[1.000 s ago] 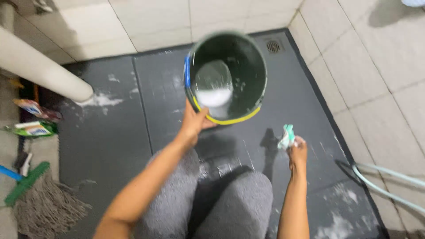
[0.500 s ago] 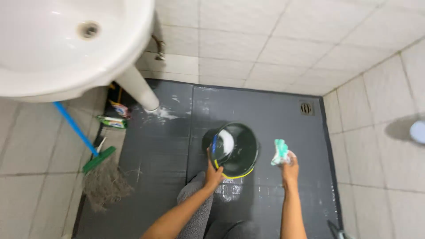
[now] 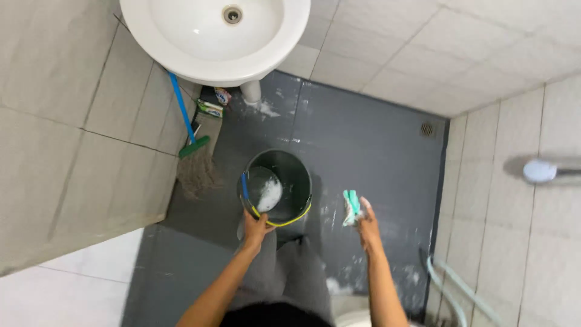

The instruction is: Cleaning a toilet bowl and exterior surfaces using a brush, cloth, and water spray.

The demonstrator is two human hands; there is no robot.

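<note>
I look straight down at a dark grey bathroom floor. My left hand grips the near rim of a dark green bucket with a yellow and blue rim; soapy white foam lies at its bottom. My right hand is raised to the right of the bucket and holds a green and white sponge between its fingers. My grey-trousered legs show below the bucket.
A white washbasin on a pedestal stands at the top. A broom with a blue handle and green head leans on the left tiled wall. A floor drain lies far right. A white hose runs at lower right.
The view has risen and pulled back, bringing the washbasin fully into sight. Both hands keep their holds on the bucket and the sponge.
</note>
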